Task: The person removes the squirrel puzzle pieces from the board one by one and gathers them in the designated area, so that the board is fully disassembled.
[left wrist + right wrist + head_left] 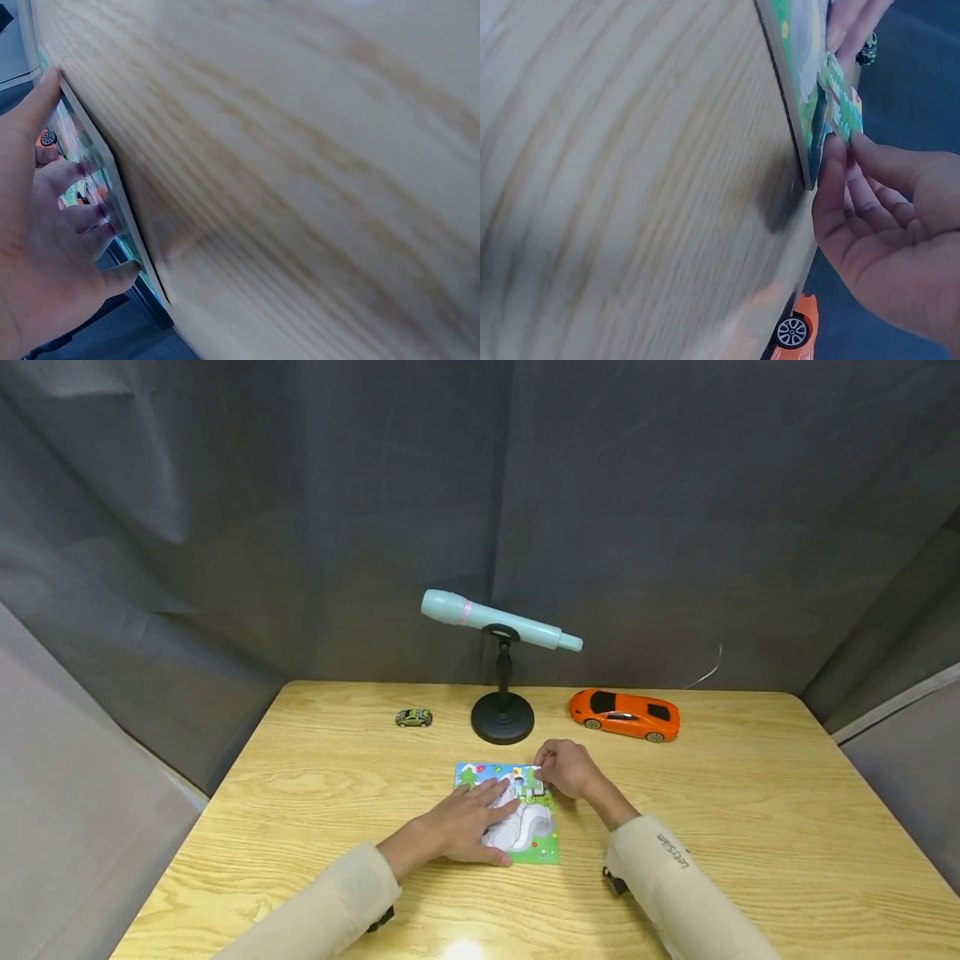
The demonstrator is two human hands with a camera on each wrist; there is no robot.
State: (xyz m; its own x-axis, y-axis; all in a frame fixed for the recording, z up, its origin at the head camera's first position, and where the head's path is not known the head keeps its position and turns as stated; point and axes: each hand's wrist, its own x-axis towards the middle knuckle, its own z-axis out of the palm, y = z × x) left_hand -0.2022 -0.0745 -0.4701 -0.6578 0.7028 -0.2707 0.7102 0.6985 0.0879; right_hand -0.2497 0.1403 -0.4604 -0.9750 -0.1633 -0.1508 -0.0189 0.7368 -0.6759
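A jigsaw puzzle board (543, 853) with a green and blue picture and a pale grey-white shape lies flat on the table. My left hand (471, 823) rests on its left part, fingers spread; in the left wrist view the fingertips (129, 274) press on the board. At the board's far right corner my right hand (570, 770) pinches a green puzzle piece (846, 112) between thumb and index finger. The right wrist view shows this piece tilted up from the board's surface, its far end close to the left hand's fingers.
Behind the board stands a light blue microphone (517, 624) on a black stand (502, 718). To its left is a small patterned toy car (414, 717), to its right a larger orange toy car (626, 716). Dark curtains (675, 527) hang behind the wooden table (315, 785).
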